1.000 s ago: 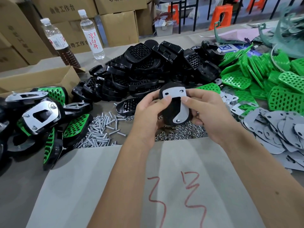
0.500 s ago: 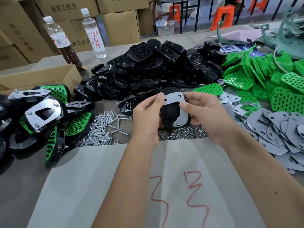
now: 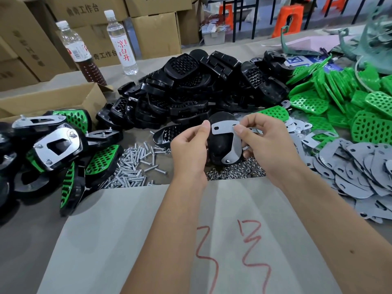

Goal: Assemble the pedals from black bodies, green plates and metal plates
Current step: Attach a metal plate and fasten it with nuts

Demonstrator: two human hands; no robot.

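Two plastic water bottles (image 3: 122, 42) are stood before stacked cardboard boxes (image 3: 156, 31), behind a heap of ribbed black plastic pedal bodies (image 3: 191, 90). Perforated green plates (image 3: 339, 98) and flat grey metal plates (image 3: 360, 166) are piled at right, finished pedals (image 3: 57, 145) at left, silver screws (image 3: 135, 168) and nuts (image 3: 235, 170) between. A rounded black pedal body (image 3: 218, 147) is gripped above the nuts by the left hand (image 3: 188, 149) and right hand (image 3: 269, 145), whose fingertips pinch a grey metal plate (image 3: 224, 128) against it.
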